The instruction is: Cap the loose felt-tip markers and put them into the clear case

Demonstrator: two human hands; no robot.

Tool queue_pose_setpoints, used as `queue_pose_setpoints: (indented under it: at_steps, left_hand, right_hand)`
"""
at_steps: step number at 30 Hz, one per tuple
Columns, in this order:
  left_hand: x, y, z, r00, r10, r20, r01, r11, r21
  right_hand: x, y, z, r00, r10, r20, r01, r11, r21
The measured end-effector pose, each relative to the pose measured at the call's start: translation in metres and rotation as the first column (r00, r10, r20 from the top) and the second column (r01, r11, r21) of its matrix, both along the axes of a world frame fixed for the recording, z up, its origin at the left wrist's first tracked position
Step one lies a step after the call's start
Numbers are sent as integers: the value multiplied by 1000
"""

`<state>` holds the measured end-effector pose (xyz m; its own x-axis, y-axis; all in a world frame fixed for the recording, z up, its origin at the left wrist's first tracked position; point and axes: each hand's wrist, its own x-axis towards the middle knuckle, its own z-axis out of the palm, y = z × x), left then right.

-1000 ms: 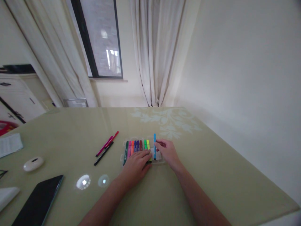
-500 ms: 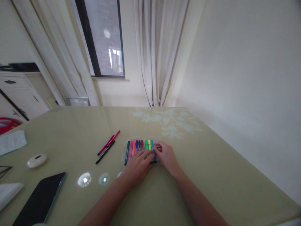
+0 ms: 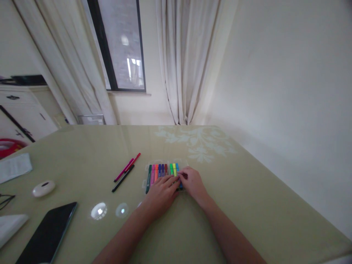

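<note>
A clear plastic case (image 3: pixel 144 184) lies on the table with a row of felt-tip markers in it. From the left these run from a dark green marker (image 3: pixel 149 179) through pink, orange, blues and dark red, then a gap, then green, yellow and a light blue marker (image 3: pixel 177 167) at the right end. My left hand (image 3: pixel 163 190) rests flat across the lower part of the row, fingers stretched out. At the row's right end my right hand (image 3: pixel 194 182) is closed, thumb and forefinger pinched at the light blue marker, whose lower part the fingers partly hide.
Left of the case lie a magenta marker (image 3: pixel 123 171), a red marker (image 3: pixel 134 160) and a black marker (image 3: pixel 123 178). Farther left are a black tablet (image 3: pixel 48 231), a white oval object (image 3: pixel 44 188) and a folded cloth (image 3: pixel 15 167). A wall (image 3: pixel 288 110) borders the right side.
My right hand's fingertips have shifted slightly left and pinch closer together by the light blue marker. My left hand has hardly moved.
</note>
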<state>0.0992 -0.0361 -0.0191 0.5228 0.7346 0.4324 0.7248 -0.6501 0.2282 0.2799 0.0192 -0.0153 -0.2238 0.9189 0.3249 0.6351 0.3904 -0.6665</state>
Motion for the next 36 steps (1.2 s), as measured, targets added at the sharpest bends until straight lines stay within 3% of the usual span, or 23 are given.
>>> queue_pose_setpoints:
  at_steps: [6,9,11,13,15,18,21,25,30,33,36]
  left_hand:
    - [-4,4,7,999,10,44,-9,1000,-16]
    - [-24,12,19,966,246,85,-247,969,-1]
    - [-45,15,27,862,507,16,-507,861,37]
    - [-67,16,33,695,713,-96,-709,701,78]
    - [-85,14,35,553,805,-215,-811,579,79]
    - [-98,12,33,488,816,-309,-853,521,29]
    - [-99,15,25,537,783,-315,-832,554,-41]
    - [-90,22,17,647,724,-239,-757,647,-92]
    - [-57,19,27,814,579,55,-567,811,-144]
    - [-32,11,28,887,359,290,-344,933,-103]
    - [-17,5,22,898,172,404,-167,985,-48]
  right_hand:
    - [0,-3,4,998,19,62,-20,1000,13]
    - [0,-4,6,1000,14,5,-14,1000,21]
    - [1,-4,8,999,-6,-34,7,999,32]
    - [1,-4,8,998,-21,-65,23,999,41]
    - [1,-3,8,996,-27,-90,31,998,46]
    - [1,-4,8,992,-30,-122,37,998,54]
    - [1,-5,10,991,-29,-130,38,997,67]
    - [1,-6,14,991,-35,-128,46,996,82]
    - [-5,-13,19,982,-4,-186,19,997,79]
    - [-13,-20,20,958,62,-281,-65,998,-1]
    - [-18,-23,21,900,97,-426,-158,981,-111]
